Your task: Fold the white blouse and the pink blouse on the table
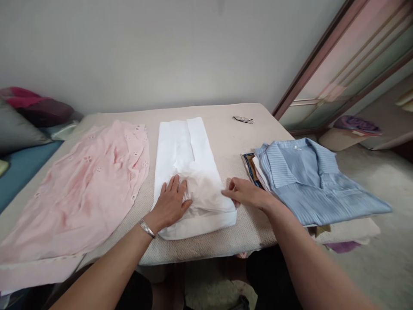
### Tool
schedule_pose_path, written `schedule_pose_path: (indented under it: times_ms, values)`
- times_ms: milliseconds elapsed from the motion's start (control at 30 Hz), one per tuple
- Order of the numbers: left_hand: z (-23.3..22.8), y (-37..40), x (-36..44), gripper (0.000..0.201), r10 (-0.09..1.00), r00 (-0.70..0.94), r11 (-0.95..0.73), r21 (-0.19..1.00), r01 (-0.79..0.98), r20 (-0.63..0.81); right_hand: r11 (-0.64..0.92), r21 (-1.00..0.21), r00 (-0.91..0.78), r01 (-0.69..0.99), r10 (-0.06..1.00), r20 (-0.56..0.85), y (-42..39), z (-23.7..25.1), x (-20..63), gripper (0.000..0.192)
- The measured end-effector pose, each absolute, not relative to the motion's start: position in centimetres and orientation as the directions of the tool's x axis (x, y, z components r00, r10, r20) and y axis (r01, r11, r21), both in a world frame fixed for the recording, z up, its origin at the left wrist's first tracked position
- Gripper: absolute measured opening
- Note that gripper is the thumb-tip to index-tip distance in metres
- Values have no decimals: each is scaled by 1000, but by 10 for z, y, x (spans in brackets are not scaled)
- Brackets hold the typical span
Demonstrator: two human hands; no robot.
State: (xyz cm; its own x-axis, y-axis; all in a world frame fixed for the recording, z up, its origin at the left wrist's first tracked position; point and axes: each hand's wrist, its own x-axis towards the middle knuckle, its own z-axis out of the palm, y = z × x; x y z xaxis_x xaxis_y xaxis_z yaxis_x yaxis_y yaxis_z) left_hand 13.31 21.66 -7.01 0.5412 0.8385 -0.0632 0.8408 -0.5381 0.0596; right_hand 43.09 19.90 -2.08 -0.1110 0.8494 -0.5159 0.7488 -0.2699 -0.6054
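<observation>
A white garment (177, 137) lies folded into a long rectangle in the middle of the covered table, with a thin, crumpled, sheer part on its nearer half. My left hand (171, 200) rests flat on that crumpled part, fingers spread, a silver bangle on the wrist. At the garment's right edge my right hand (240, 191) is closed, thumb and forefinger pinching the cloth. Whether the garment is a shirt or something else cannot be made out.
Left of the white garment is a spread pink eyelet garment (93, 181). On the right, a blue striped shirt (300, 172) tops a stack of folded clothes overhanging the edge. Eyeglasses (243, 119) lie toward the back, before the wall (167, 56). A bin (342, 138) stands beyond.
</observation>
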Motion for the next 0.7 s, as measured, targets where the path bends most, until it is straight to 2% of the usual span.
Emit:
schedule_pose_path:
  times_ms: [100, 200, 300, 367, 467, 567, 633, 700]
  values:
    - [-73, 216, 133, 68, 837, 543, -539, 69, 839, -63, -228, -601, -90, 766, 888, -452, 203, -21, 426, 33]
    - [-72, 216, 132, 69, 835, 548, -542, 96, 835, -55, -151, -448, -109, 881, 857, -504, 203, -21, 420, 47]
    - [-61, 225, 127, 61, 820, 572, -556, 190, 809, -36, -72, -269, -77, 961, 859, -506, 200, -18, 421, 43]
    - [-49, 235, 120, 49, 830, 557, -531, 302, 792, 0, -63, -211, -46, 975, 878, -477, 198, -16, 425, 33]
    - [-33, 249, 109, 35, 897, 424, -435, 431, 791, 127, -91, -199, 8, 976, 925, -381, 196, -14, 429, 16]
    - [-29, 252, 103, 26, 914, 332, -404, 444, 800, 235, -94, -269, -3, 958, 941, -338, 194, -14, 425, 25]
    - [-32, 249, 103, 24, 894, 404, -448, 403, 798, 194, -55, -334, -88, 941, 913, -398, 193, -16, 420, 33]
    - [-35, 245, 105, 24, 845, 529, -520, 343, 782, 74, -21, -354, -155, 935, 875, -460, 192, -19, 418, 39]
